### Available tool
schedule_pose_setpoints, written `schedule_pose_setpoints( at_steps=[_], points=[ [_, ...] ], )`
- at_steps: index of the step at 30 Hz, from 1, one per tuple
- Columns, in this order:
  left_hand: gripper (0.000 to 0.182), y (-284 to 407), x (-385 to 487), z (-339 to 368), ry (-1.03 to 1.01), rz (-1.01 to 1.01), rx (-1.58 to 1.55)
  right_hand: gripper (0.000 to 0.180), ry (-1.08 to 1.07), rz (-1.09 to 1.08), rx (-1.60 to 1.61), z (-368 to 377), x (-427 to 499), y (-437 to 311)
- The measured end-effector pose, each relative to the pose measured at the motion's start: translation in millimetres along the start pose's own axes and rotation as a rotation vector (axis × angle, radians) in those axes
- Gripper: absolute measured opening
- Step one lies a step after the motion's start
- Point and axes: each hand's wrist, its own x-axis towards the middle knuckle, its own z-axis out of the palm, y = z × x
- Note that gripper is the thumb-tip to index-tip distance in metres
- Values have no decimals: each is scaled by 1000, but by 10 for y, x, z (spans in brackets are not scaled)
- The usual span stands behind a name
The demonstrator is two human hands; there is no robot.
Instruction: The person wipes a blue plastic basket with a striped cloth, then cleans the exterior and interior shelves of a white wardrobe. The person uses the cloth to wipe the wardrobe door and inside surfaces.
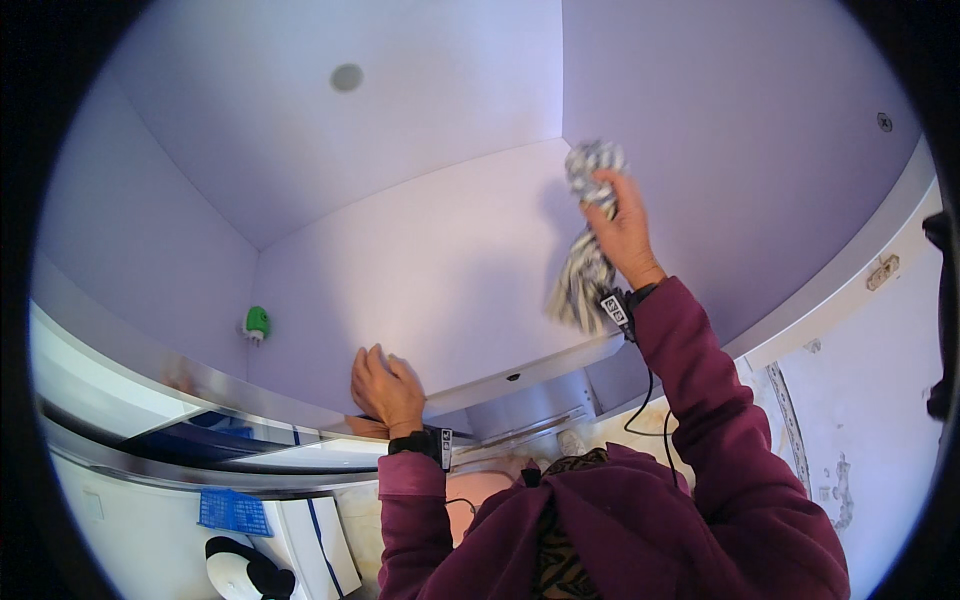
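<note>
My right hand (622,225) grips a crumpled grey-and-white striped cloth (581,277), which hangs down towards my wrist over the right part of a pale shelf board (450,277) inside a cabinet. The cloth is slightly blurred. My left hand (388,390) rests with its fingers bent at the front left edge of the same board and holds nothing that I can see. Both wrists wear black straps with small devices.
A green-and-white plug-in device (257,322) is near the cabinet's left wall. Beneath the board is an open compartment with a metal rail (525,433). A blue plastic basket (234,511) lies at lower left, by a black-and-white object (244,570). Cables hang by my right sleeve.
</note>
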Motion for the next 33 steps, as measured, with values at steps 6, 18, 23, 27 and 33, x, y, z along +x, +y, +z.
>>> schedule_pose_setpoints(
  at_steps=[6,18,23,27,33],
  points=[
    [36,0,-15,-5,19,23,-15,45,-306,-9,-406,-53,-232,-223],
    [40,102,38,-53,-136,59,86,66,-940,72,-807,214,-435,-127],
    [45,273,71,-50,-179,104,170,67,-938,33,-829,494,-275,21],
    [48,348,145,-125,-206,96,132,66,-922,85,-775,947,146,276],
    [50,432,208,-244,-216,33,36,66,-960,149,-815,1522,675,689]
  ],
)
